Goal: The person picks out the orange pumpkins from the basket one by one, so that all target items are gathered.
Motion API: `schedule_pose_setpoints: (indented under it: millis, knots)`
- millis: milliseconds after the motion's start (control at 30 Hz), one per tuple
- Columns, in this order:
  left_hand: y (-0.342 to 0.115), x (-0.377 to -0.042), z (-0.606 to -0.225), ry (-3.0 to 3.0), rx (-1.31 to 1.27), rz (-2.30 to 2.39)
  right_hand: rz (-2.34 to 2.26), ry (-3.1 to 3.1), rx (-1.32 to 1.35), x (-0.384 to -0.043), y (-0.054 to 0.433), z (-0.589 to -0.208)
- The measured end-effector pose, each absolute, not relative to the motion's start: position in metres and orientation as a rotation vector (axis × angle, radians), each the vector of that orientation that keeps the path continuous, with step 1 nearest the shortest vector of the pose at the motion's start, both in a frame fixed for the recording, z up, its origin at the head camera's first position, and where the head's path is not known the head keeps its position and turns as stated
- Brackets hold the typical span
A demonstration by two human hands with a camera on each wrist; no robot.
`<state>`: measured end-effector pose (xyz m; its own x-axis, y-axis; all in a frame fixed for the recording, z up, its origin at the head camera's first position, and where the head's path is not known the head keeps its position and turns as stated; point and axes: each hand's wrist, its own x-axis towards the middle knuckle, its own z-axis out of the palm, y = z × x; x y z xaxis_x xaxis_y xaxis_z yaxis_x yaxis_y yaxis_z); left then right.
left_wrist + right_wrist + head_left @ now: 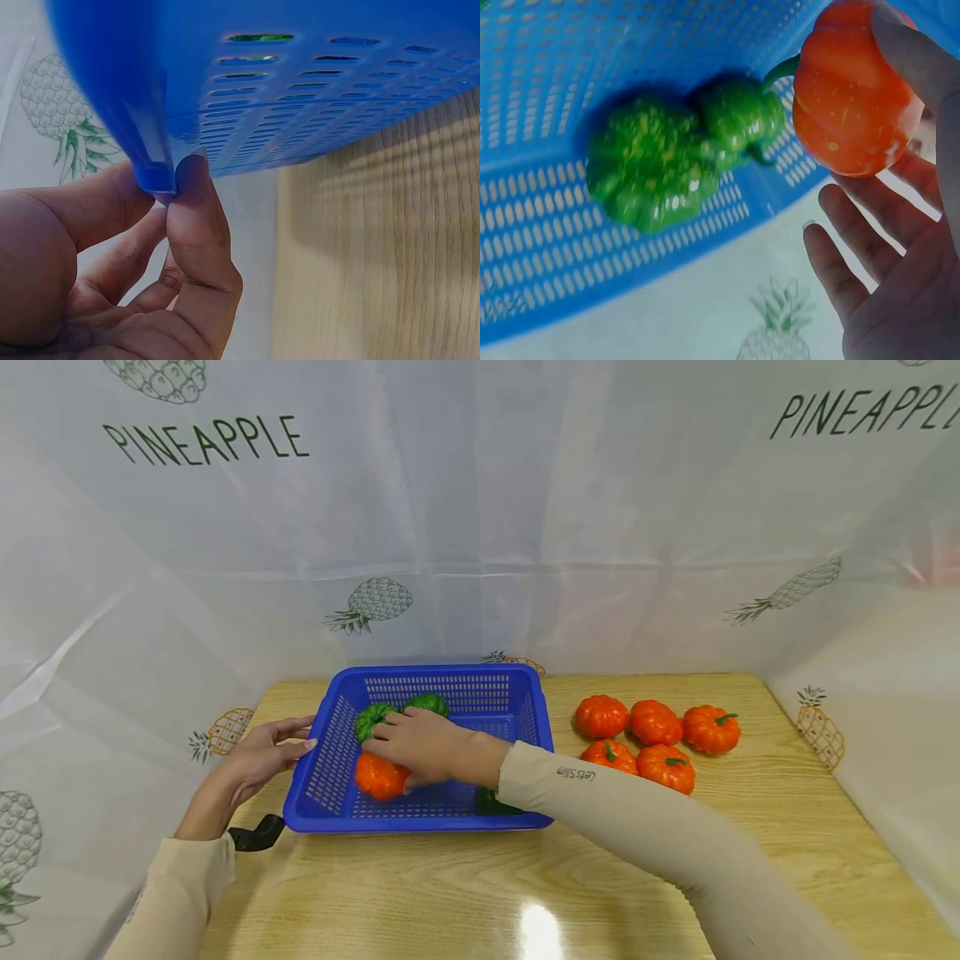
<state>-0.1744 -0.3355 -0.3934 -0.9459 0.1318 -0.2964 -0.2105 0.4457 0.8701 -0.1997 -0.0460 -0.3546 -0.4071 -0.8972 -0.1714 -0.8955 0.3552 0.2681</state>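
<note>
A blue plastic basket [420, 825] with slotted walls stands on the table. My left hand [258, 762] is at its left side; in the left wrist view the thumb and a finger pinch the rim [154, 176]. Inside the basket, my right hand [422, 745] holds a small orange pumpkin [380, 777], its thumb across the skin and fingers beneath in the right wrist view. Close by in the basket lie two green pumpkins, a larger one [649, 165] and a smaller one [731, 116]. Another dark green pumpkin [491, 802] is partly hidden under the right forearm.
Several orange pumpkins [656, 722] lie on the wooden table [420, 893] right of the basket, some partly behind the right sleeve. A black object [257, 833] sits beneath the left wrist. White sheeting [480, 527] with pineapple prints hangs behind and at the sides.
</note>
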Motion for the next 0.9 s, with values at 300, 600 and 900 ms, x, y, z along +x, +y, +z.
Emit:
schedule_pose_setpoints:
  millis: [300, 600, 900]
  knots:
    - [-0.336, -0.173, -0.395, 2.381, -0.052, 1.524, -0.462, -2.52, 1.666, -0.193, -0.002, -0.336]
    - [-0.336, -0.175, -0.394, 2.386, -0.049, 1.505, -0.273, -2.561, 1.62, -0.189, 0.048, -0.324]
    - [-0.334, -0.176, -0.39, 2.389, -0.067, 1.493, -0.035, -2.608, 1.531, -0.192, 0.099, -0.315]
